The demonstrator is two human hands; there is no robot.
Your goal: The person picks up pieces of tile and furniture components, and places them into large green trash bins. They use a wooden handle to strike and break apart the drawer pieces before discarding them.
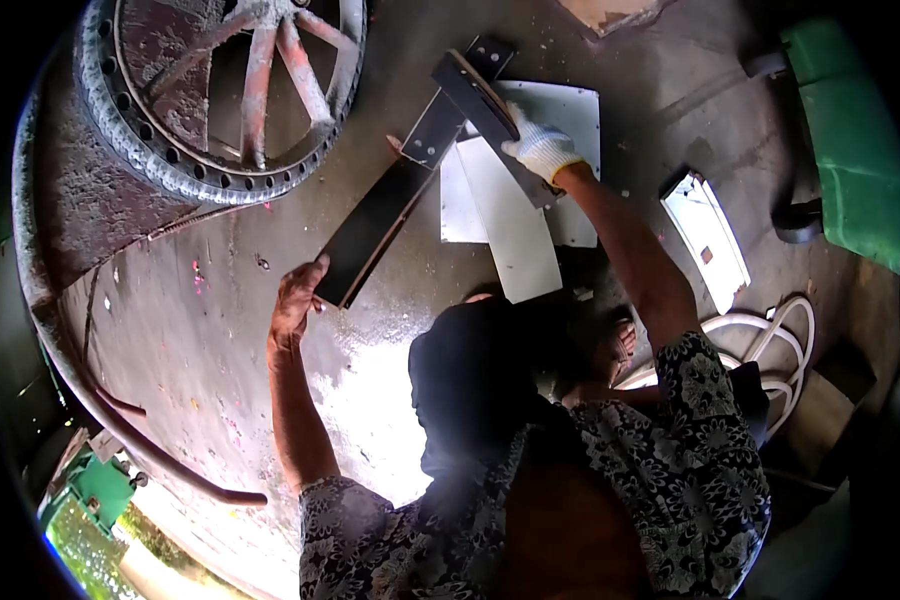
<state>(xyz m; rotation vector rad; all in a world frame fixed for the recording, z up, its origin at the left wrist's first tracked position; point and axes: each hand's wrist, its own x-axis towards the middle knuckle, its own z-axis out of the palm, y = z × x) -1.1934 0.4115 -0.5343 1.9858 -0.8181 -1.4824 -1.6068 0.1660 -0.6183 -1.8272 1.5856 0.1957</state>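
My bare left hand (296, 295) is closed on the near end of a long dark panel (378, 232), which slants away to the far right. A dark plate with bolt-like spots (433, 128) lies along the panel's far part. My right hand (542, 152), in a white knitted glove, is closed on the near end of a short dark bar (473, 97), which crosses over that plate. Its fingertips are partly hidden. Under and beside these lie a square white sheet (575, 110) and a narrow pale strip (522, 250).
A large spoked wheel (262, 95) with flaking paint stands at the far left, beside a long curved pipe (120, 430). To the right are another white panel (705, 240), a coiled pale hose (805, 345) and a green wheeled bin (855, 140).
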